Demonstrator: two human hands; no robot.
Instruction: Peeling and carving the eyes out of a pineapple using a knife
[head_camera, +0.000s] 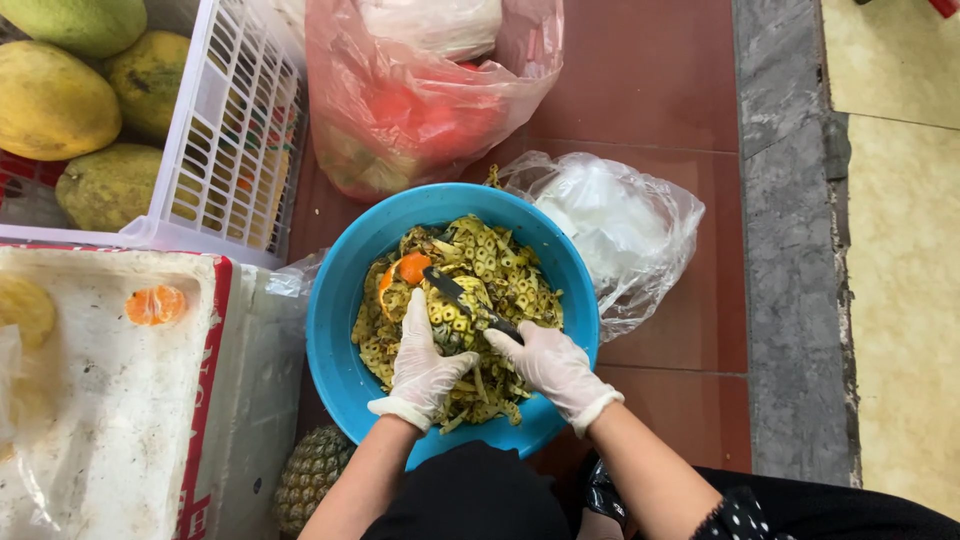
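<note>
Two gloved hands work over one blue basin. The left hand, in a white glove, has its fingers curled around a partly peeled pineapple, gripping it from the side. The right hand, gloved the same, is closed around the handle of a dark knife, whose blade lies across the fruit and points away from the hands towards an orange piece among the scraps; it may be a bit of peel or fruit, the view is too small to tell.

Under both hands the blue basin is heaped with pineapple peelings, yellow-green strips too many to count. The basin stands on a red tiled floor.

Just below the left hand, beside the basin's near rim, one whole unpeeled pineapple lies on the floor. Beyond the right hand, touching the basin's far side, is one clear plastic bag with white contents. Beyond both hands, one pink plastic bag holds red things.

Left of the left hand sits one white foam box with one peeled mandarin on its lid. Farther off, a white plastic crate holds four large yellow-green papayas.
</note>
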